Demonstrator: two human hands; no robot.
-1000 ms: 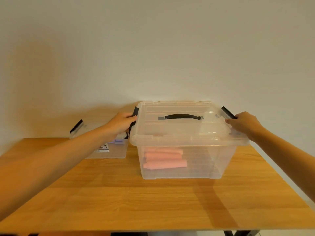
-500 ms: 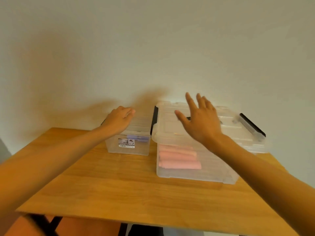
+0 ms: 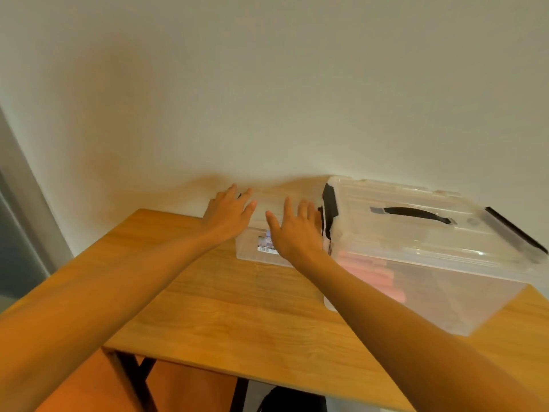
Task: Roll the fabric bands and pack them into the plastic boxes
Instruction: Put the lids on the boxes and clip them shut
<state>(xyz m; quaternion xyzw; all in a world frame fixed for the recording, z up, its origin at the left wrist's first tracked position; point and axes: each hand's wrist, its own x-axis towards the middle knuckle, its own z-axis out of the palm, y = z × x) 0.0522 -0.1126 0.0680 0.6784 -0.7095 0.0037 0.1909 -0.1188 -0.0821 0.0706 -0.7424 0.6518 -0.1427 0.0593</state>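
Plain room, wooden table point(image 3: 237, 322), bare wall point(image 3: 267, 84)

Wooden table point(image 3: 237, 316), black legs. Borne on it: small clear box point(image 3: 252, 251) beside large lidded clear box point(image 3: 445, 292).

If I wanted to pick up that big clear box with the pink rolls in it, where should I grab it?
Probably by the black handle arching across the middle of the lid, from straight above: it is centred, so the big box should hang level. Whether the end latches hold I cannot tell.
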